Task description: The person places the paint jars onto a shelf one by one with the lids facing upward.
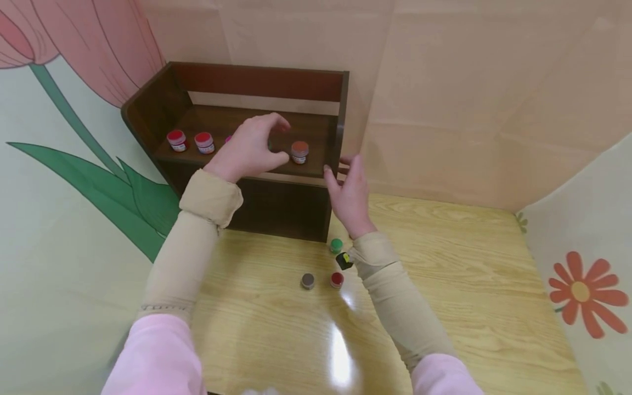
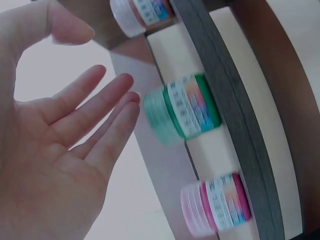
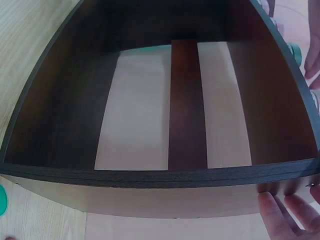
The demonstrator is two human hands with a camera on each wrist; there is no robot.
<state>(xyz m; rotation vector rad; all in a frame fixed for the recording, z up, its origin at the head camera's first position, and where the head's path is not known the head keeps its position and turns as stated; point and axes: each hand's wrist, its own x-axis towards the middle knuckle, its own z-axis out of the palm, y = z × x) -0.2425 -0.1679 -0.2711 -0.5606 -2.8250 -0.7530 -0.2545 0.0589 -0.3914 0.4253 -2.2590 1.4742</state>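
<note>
On the shelf (image 1: 222, 116), two red-lidded jars (image 1: 176, 141) and a pink jar (image 2: 219, 205) are aligned. The left hand (image 1: 252, 145) is held, fingers apart, apparently clear of a green jar (image 2: 187, 109). Past an orange-lidded jar (image 1: 299, 153), the side panel (image 3: 150, 200) is touched by the right hand (image 1: 351, 195), fingers extended.

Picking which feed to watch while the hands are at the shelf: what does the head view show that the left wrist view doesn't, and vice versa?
Only the head view: the right hand at the shelf's side, two red-lidded jars on the shelf, and the gray, green and red lids on the table.

Only the left wrist view: the label of the green jar.

Both: the left hand, magenta jar, orange-brown jar and shelf.
</note>
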